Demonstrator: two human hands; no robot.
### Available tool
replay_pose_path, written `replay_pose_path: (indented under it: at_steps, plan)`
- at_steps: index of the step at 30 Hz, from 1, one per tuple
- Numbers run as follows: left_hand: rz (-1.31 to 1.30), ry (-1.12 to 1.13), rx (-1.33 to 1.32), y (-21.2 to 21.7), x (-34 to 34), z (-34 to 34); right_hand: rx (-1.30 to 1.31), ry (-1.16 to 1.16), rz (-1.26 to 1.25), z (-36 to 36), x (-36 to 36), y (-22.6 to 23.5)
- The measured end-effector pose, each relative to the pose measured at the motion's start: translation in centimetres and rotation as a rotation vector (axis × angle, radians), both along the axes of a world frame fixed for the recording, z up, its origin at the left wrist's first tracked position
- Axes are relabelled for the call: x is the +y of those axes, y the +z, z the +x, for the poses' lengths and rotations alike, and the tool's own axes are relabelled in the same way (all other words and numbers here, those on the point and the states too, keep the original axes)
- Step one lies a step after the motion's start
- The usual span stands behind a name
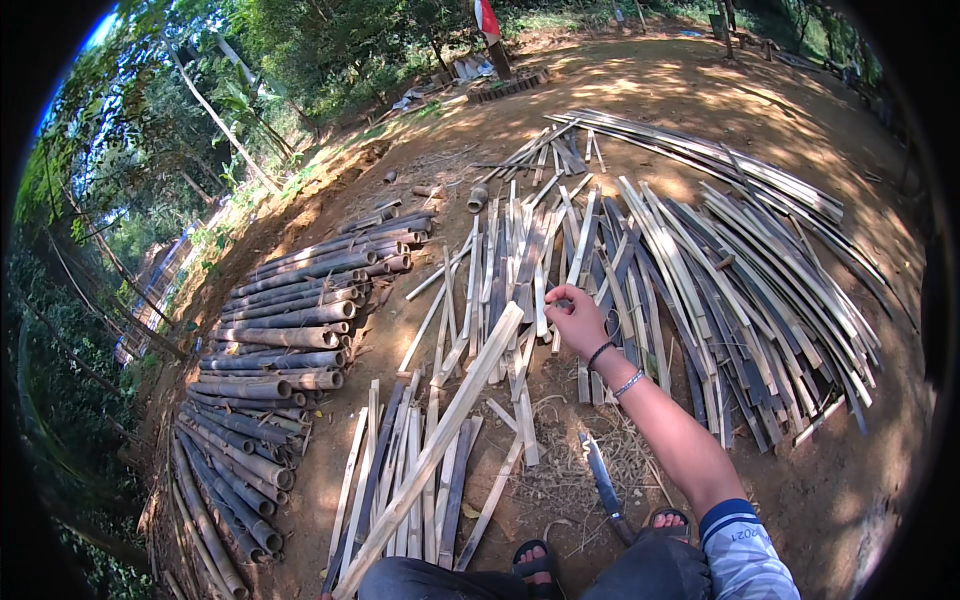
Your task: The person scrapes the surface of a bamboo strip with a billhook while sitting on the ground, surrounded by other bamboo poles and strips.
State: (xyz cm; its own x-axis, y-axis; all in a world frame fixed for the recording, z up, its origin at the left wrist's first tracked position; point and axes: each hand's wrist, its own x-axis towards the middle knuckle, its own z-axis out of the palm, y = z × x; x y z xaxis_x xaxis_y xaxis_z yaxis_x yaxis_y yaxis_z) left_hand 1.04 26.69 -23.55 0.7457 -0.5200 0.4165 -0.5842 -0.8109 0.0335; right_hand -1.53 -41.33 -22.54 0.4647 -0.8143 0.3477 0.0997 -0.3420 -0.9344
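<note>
My right hand (577,320) reaches out over the split bamboo strips (520,260), thumb and fingers pinched together. Whatever lies between the fingertips, if anything, is too small to make out. My left hand is out of view. A long pale bamboo slat (435,450) slants up from beside my left leg, its far end just left of my right hand. On the ground between that hand and my feet lies a machete (602,480) with a dark blade, among thin shavings (560,465). Shorter split pieces (405,470) lie under the slat.
Whole bamboo poles (290,338) are stacked to the left, cut ends facing me. A large fan of long strips (740,300) spreads to the right, with more strips (700,150) behind. A short bamboo section (478,198) stands beyond. Trees border the dirt ground (620,85).
</note>
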Motion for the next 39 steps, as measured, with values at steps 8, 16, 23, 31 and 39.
replay_pose_path:
  at_steps: [8, 16, 23, 31, 39]
  plan:
    - [-0.026, 0.062, 0.025, -1.5, 2.5, 1.3, 0.146, 0.278, -0.444, 0.1, 2.2, 4.3]
    - [-0.052, 0.055, 0.026, -2.0, 2.9, 1.3, 0.373, 0.333, -0.455, 1.4, 1.2, 4.5]
    - [-0.001, 0.07, -0.141, 0.1, -1.1, -0.2, 0.23, 0.374, -0.15, 3.2, 0.9, 2.6]
    - [-0.032, 0.037, -0.046, 1.5, -2.2, -0.1, 0.044, -0.07, -0.038, 1.7, -2.7, -1.9]
    - [-0.093, 0.067, 0.081, 0.7, -3.5, 1.2, 0.437, 0.286, 0.351, -17.4, 4.0, -23.4]
